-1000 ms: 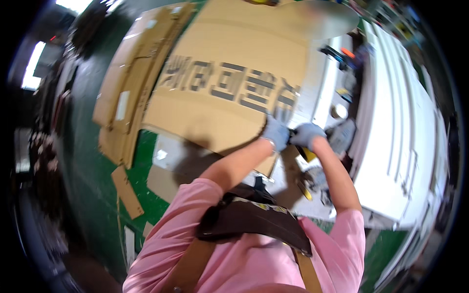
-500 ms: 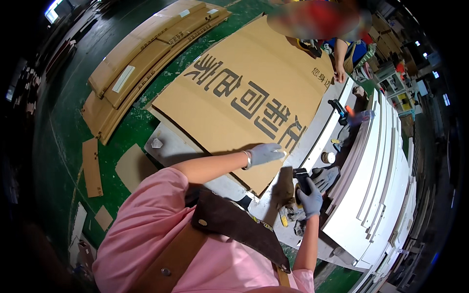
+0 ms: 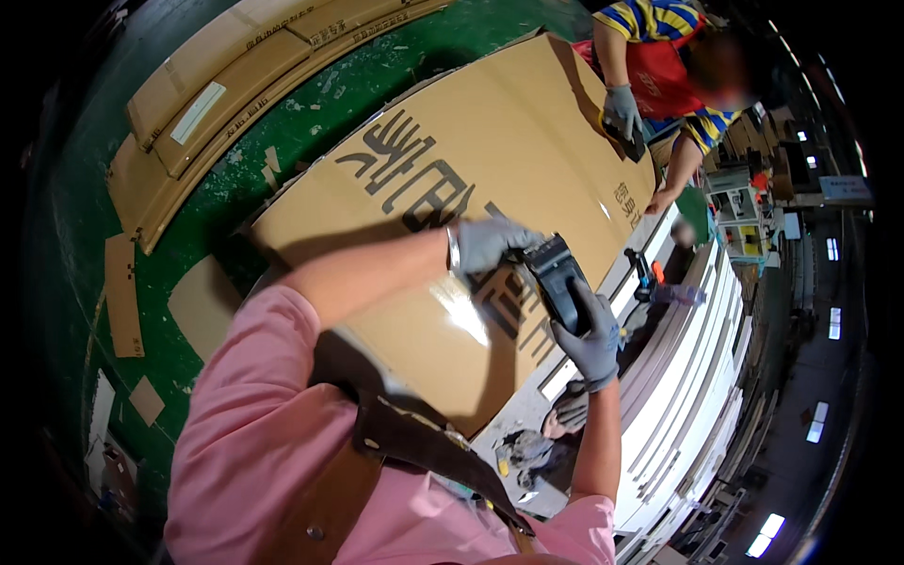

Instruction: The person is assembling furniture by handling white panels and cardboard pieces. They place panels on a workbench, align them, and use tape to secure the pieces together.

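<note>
My right hand [image 3: 591,341], in a grey glove, is wrapped round a black tape dispenser [image 3: 557,282] held above the cardboard. At the dispenser's upper end are the bent fingers of my gloved left hand [image 3: 490,247], closed on its front edge; whether they pinch a tape end is too small to tell. Below both hands lies a large brown cardboard sheet [image 3: 527,122] with big dark printed characters. A glossy bright patch shows on the cardboard below my left hand.
Across the cardboard, a co-worker [image 3: 659,75] holds a black hand tool [image 3: 629,143] in one gloved hand, the other at the edge. White panels [image 3: 669,386] are stacked to the right, beside a cordless tool [image 3: 645,273]. Cardboard packs [image 3: 217,104] lie on the green floor at left.
My right hand has lifted the tape dispenser up and over the cardboard. My left hand has moved up to the dispenser's front and closed there. The co-worker's gloved hand and tool now show.
</note>
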### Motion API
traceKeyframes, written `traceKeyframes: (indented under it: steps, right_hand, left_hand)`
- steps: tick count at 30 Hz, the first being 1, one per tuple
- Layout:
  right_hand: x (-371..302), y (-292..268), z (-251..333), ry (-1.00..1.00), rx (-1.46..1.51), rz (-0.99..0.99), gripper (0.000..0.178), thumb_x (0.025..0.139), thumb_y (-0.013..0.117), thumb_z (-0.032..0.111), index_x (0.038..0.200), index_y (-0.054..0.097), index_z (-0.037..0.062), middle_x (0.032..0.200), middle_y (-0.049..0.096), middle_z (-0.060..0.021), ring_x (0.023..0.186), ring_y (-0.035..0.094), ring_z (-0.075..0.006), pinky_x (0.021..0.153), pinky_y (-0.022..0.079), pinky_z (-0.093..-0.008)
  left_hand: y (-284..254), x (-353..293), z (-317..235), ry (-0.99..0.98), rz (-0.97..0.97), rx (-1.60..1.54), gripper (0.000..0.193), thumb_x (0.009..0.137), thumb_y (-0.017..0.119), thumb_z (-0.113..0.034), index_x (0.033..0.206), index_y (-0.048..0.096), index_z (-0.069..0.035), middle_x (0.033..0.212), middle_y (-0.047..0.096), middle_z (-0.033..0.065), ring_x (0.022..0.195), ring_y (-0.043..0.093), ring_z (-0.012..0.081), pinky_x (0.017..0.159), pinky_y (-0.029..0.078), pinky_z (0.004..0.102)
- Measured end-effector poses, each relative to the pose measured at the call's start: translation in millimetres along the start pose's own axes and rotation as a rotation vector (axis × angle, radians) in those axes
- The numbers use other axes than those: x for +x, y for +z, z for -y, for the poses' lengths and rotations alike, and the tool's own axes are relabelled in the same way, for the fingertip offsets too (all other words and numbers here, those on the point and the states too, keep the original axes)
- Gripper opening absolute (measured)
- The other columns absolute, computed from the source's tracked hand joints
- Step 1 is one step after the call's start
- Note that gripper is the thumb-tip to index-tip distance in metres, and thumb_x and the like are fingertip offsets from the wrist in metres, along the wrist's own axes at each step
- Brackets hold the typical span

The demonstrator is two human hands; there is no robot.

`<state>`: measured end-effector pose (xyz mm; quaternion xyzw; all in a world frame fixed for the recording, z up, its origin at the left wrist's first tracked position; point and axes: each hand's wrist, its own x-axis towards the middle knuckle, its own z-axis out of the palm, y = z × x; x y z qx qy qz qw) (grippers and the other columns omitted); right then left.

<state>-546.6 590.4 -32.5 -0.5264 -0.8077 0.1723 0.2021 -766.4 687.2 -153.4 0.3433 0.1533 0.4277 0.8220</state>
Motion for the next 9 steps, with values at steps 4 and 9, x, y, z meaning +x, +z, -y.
traceKeyframes:
  steps: [4, 9]
  right_hand:
    - [108, 6, -29, -0.088, 0.02, 0.04, 0.063, 0.072, 0.076, 0.013, 0.133, 0.059, 0.0073, 0.09, 0.063, -0.0158, 0.078, 0.063, -0.0285, 0.073, 0.051, -0.0343]
    - [193, 12, -85, -0.148, -0.058, 0.196, 0.06, 0.074, 0.073, 0.015, 0.133, 0.06, 0.0106, 0.089, 0.065, -0.0167, 0.079, 0.065, -0.0296, 0.074, 0.052, -0.0362]
  left_hand:
    - [-171, 65, -131, 0.231, -0.359, 0.933, 0.027, 0.093, 0.062, -0.027, 0.106, 0.07, -0.005, 0.102, 0.072, 0.01, 0.095, 0.069, 0.0226, 0.082, 0.054, 0.0341]
    - [-334, 95, -209, -0.224, -0.796, 1.845, 0.054, 0.083, 0.064, -0.054, 0.118, 0.07, -0.013, 0.119, 0.067, 0.0179, 0.112, 0.062, 0.0306, 0.097, 0.048, 0.0397]
